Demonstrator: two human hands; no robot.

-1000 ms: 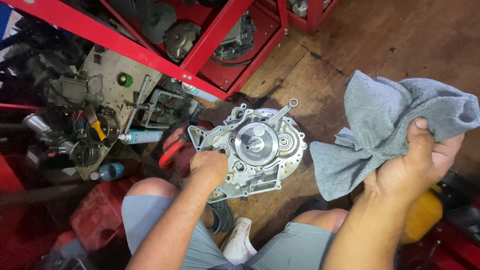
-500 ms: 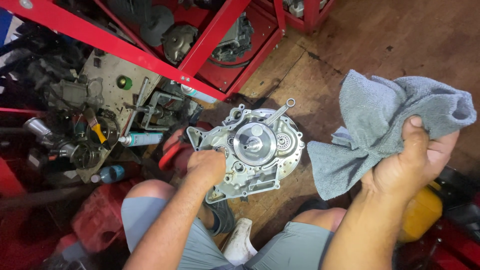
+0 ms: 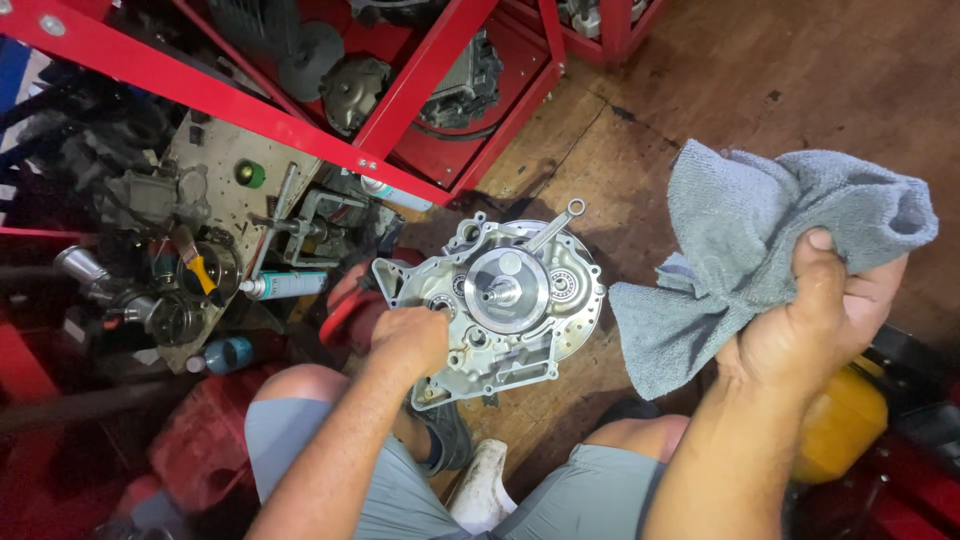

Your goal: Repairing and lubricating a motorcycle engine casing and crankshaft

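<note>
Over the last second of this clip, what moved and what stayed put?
Little changed. The right hand lifted the bunched grey cloth slightly higher, its grip on it unchanged. The left hand kept resting on the near-left edge of the silver cast-metal engine casing, which did not shift on the wooden floor. The red metal rack and the white tube stayed where they were.
</note>
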